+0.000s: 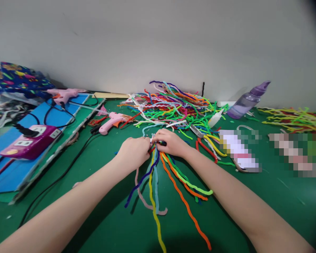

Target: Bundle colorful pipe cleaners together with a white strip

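Now — my left hand (135, 151) and right hand (171, 142) are pinching fuzzy, multicoloured pipe cleaners (151, 179).
Both are curling closed around the gathered ends, loose strands fanning over the green tabletop (102, 218) — a pink plastic glue gun (112, 122) is lying nearby.

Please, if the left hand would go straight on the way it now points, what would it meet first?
Most likely the right hand, whose fingers are close ahead of the left hand, where the fuzzy stems come together. Depth there is unclear, so they may already touch.
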Demonstrator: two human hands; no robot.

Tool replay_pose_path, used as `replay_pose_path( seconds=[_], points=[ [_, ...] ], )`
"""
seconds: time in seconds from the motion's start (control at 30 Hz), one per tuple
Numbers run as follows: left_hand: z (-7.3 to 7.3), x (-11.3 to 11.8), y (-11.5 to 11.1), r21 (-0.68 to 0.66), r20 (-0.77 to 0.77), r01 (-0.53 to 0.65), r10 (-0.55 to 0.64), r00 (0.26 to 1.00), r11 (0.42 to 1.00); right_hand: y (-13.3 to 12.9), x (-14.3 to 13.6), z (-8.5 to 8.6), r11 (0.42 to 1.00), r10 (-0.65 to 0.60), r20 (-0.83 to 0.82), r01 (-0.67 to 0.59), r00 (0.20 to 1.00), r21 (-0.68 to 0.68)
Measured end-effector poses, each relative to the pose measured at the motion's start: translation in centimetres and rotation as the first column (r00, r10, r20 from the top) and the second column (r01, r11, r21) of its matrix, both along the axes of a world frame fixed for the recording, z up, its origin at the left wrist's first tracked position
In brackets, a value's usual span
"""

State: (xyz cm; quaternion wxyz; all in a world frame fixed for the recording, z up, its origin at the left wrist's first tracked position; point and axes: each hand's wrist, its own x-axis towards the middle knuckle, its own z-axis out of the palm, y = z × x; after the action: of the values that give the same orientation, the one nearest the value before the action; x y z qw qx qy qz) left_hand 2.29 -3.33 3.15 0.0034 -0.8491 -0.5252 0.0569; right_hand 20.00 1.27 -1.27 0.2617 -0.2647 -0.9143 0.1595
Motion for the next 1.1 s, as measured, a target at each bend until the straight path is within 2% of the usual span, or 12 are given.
replay_pose_path(
  seconds=[0.3, 0.43, 0.6, 0.83, 1.1],
  points=[
    [-0.1, -0.4, -1.1, -0.009, 0.039, 0.078, -0.078, 0.996, 0.997, 0.1, 0.2, -0.2, 0.999, 0.000, -0.017, 0.000, 1.000, -0.038],
    [-0.1, -0.9, -1.2, -0.031, 0.091, 0.049, -0.046, 0.995, 0.998, 0.1, 0.1, -0.2, 0.999, 0.008, -0.033, -0.010, 0.999, -0.046],
    [-0.8, -1.3, -1.5, -0.073, 0.217, 0.002, 0.014, 0.976, 0.997, 0.0, 0.0, -0.1, 0.998, -0.050, -0.055, 0.048, 0.997, -0.044],
    [-2.4, -1.4, -2.2, 0.117, 0.307, 0.037, -0.071, 0.949, 0.992, -0.1, 0.1, -0.3, 0.999, -0.039, -0.077, 0.036, 0.996, -0.037],
    [-2.9, -1.0, -2.7, 0.069, 0.357, -0.002, -0.023, 0.934, 0.998, 0.1, 0.3, -0.1, 1.000, -0.003, -0.020, 0.003, 1.000, -0.011]
  ],
)
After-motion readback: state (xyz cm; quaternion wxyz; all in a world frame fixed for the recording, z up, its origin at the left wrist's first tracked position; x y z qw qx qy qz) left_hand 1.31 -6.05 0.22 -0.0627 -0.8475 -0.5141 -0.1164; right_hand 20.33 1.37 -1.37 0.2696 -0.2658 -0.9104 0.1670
